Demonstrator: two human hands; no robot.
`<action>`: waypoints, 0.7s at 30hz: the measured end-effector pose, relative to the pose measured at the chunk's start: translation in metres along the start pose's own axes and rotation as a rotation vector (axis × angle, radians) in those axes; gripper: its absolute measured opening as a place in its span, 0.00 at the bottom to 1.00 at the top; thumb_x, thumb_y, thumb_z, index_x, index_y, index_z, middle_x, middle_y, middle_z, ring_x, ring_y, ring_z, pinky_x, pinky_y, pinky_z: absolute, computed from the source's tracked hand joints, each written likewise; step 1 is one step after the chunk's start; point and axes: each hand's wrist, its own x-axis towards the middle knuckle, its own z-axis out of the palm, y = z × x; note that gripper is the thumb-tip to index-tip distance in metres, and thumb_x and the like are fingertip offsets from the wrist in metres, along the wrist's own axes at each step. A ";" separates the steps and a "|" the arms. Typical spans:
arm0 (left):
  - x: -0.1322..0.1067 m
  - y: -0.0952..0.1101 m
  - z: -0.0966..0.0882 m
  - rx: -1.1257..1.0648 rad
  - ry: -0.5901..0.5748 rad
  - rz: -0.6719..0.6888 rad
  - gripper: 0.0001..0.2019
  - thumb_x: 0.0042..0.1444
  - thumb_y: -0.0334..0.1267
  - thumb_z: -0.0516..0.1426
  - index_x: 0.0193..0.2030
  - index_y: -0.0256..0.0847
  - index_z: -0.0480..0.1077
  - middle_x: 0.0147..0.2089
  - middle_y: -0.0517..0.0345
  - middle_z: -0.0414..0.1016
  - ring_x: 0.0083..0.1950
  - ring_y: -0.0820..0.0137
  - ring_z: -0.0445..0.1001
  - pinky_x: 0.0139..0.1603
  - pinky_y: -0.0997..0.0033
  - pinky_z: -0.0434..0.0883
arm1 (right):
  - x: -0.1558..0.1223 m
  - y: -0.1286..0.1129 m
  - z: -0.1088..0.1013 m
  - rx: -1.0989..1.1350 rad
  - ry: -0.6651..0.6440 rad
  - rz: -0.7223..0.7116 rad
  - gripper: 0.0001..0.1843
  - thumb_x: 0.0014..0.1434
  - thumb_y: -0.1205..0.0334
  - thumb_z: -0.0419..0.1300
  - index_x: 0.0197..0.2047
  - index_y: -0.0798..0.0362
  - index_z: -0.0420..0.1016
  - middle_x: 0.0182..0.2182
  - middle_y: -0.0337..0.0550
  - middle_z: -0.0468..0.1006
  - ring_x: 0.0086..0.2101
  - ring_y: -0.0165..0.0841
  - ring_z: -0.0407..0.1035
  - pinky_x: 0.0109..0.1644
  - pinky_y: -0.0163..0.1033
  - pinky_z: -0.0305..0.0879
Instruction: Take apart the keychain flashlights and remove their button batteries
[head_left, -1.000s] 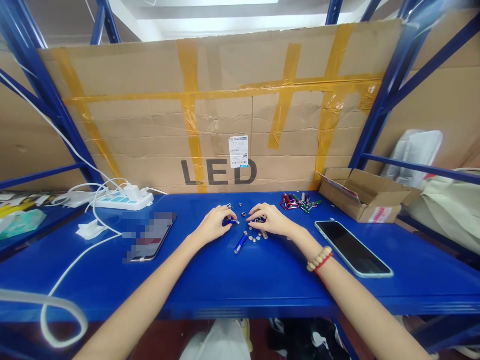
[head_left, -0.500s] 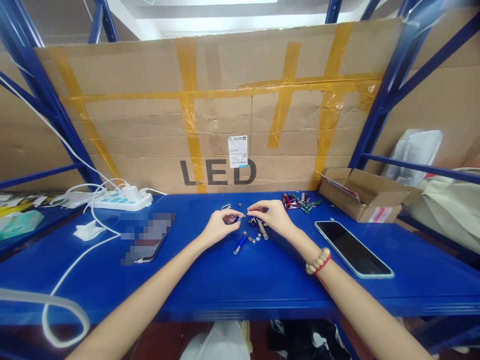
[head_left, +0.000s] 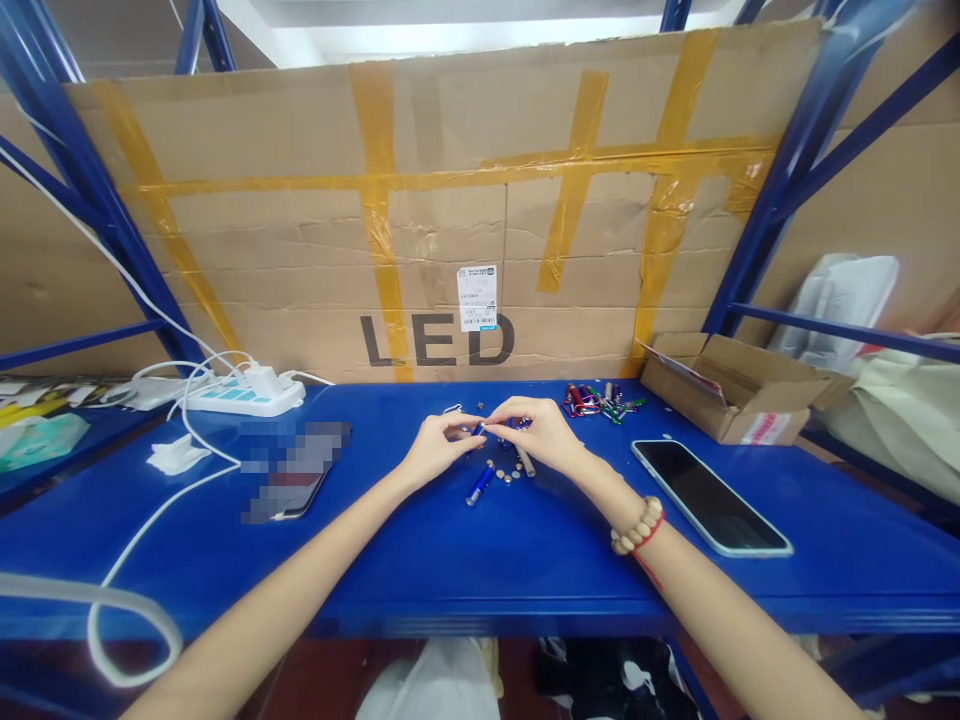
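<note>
My left hand (head_left: 435, 447) is closed around a small blue metal tube (head_left: 478, 429), like the body of a mini flashlight. The fingertips of my right hand (head_left: 541, 430) are pinched together at the tube's upper end. Whatever they hold there is too small to make out. Just below the hands, another blue mini flashlight (head_left: 481, 484) lies slanted on the blue tabletop (head_left: 450, 560). Several button cells (head_left: 508, 477) are scattered to its right, beside a silver tube (head_left: 527, 462) partly covered by my right hand. A metal clip (head_left: 451, 408) shows behind my left fingers.
Coloured mini flashlights with carabiners (head_left: 600, 402) lie in a pile at the back right, by an open cardboard box (head_left: 739, 390). A phone (head_left: 709, 497) rests on the right, another phone (head_left: 311, 475) on the left. Behind it are a power strip (head_left: 247, 398) and white cables.
My right hand has moved slightly left, and its fingertips now meet the end of the blue tube. The tube has tilted more upright in my left hand.
</note>
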 end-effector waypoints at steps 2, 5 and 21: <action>0.000 -0.002 -0.001 0.052 0.021 0.028 0.14 0.43 0.39 0.62 0.38 0.36 0.76 0.38 0.52 0.79 0.33 0.67 0.77 0.37 0.68 0.74 | -0.001 0.001 0.000 -0.034 -0.045 -0.036 0.09 0.56 0.59 0.59 0.33 0.52 0.79 0.32 0.43 0.78 0.35 0.31 0.71 0.41 0.36 0.66; 0.001 -0.005 -0.002 0.149 0.058 0.086 0.12 0.44 0.37 0.62 0.37 0.39 0.77 0.36 0.55 0.79 0.33 0.70 0.75 0.36 0.70 0.73 | -0.004 0.000 0.001 -0.146 -0.127 -0.022 0.10 0.57 0.57 0.58 0.37 0.51 0.78 0.37 0.43 0.75 0.36 0.31 0.70 0.40 0.36 0.65; 0.006 -0.010 -0.008 -0.016 0.315 -0.063 0.11 0.43 0.33 0.61 0.36 0.37 0.76 0.39 0.52 0.78 0.40 0.67 0.76 0.49 0.63 0.71 | -0.007 0.006 0.017 -0.458 -0.392 0.065 0.13 0.61 0.60 0.53 0.47 0.47 0.75 0.46 0.47 0.71 0.47 0.38 0.63 0.49 0.46 0.58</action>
